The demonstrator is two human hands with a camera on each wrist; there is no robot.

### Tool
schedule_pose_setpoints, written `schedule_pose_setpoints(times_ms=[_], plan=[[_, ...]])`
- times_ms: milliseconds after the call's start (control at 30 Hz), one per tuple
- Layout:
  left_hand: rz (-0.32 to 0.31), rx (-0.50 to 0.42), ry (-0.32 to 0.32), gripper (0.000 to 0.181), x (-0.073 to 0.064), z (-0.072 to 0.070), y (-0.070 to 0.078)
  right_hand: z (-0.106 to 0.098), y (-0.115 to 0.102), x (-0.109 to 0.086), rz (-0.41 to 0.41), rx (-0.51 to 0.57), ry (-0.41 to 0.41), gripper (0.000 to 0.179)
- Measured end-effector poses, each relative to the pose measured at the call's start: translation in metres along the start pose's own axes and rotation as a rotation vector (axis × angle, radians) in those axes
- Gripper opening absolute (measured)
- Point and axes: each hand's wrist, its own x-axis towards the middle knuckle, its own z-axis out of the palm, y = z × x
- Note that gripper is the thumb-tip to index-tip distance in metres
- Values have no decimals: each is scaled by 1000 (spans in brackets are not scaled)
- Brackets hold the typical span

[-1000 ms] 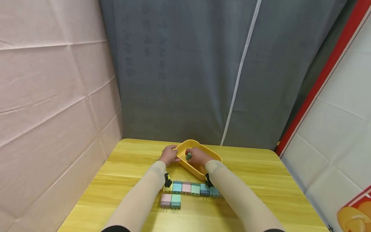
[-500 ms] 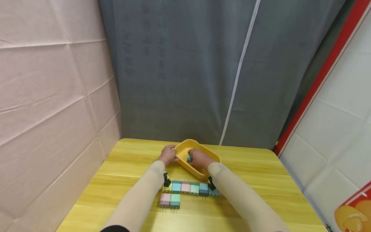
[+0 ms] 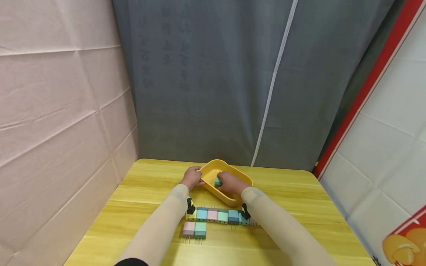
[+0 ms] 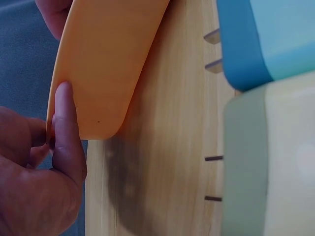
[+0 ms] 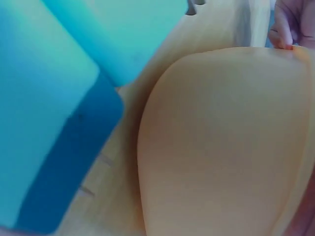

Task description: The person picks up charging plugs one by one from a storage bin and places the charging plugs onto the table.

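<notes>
My left hand (image 3: 191, 178) grips the left end of a yellow plastic tub (image 3: 210, 170), fingers on the outer wall and thumb at the rim. In the left wrist view the tub's wall (image 4: 108, 64) leans up off the wooden table. My right hand (image 3: 230, 183) reaches inside the tub and pinches a small teal block (image 3: 217, 182); its fingers are mostly hidden in the right wrist view behind the tub's wall (image 5: 221, 142). Below the tub runs a row of pastel two-tone blocks (image 3: 212, 215) with thin metal prongs.
A mauve block (image 3: 188, 229) and a mint-teal block (image 3: 200, 230) sit side by side below the row's left end, prongs facing the near edge. The yellow wooden table (image 3: 139, 207) ends at a grey curtain (image 3: 199, 92), with light cloth on both sides.
Inside the tub the teal block has turned in my right fingers, showing more of its face, and the right hand has shifted slightly. My left hand keeps its grip on the tub.
</notes>
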Motion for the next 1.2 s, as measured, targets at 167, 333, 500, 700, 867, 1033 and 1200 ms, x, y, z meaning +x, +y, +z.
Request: schedule_pose_setpoints(times_ms=[167,333,500,700,867,1033,1200], plan=[[-6,-12,-2,42,2,-1,0,-8,0,-3,-27,-25,24,55],[-5,-3,-2,42,1,0,0,-13,-2,-10,-53,-37,34,52],[-4,6,3,42,2,-1,0,-20,-7,-19,-90,-35,55,54],[-3,18,7,42,3,-1,3,-31,-16,-31,-105,-24,80,54],[-2,20,5,43,1,-2,5,-35,-24,-43,-102,-53,74,54],[20,24,3,44,-2,-4,6,-35,-33,-57,-118,-38,46,56],[22,28,4,43,-3,-4,6,-32,-39,-70,-166,-26,40,53]])
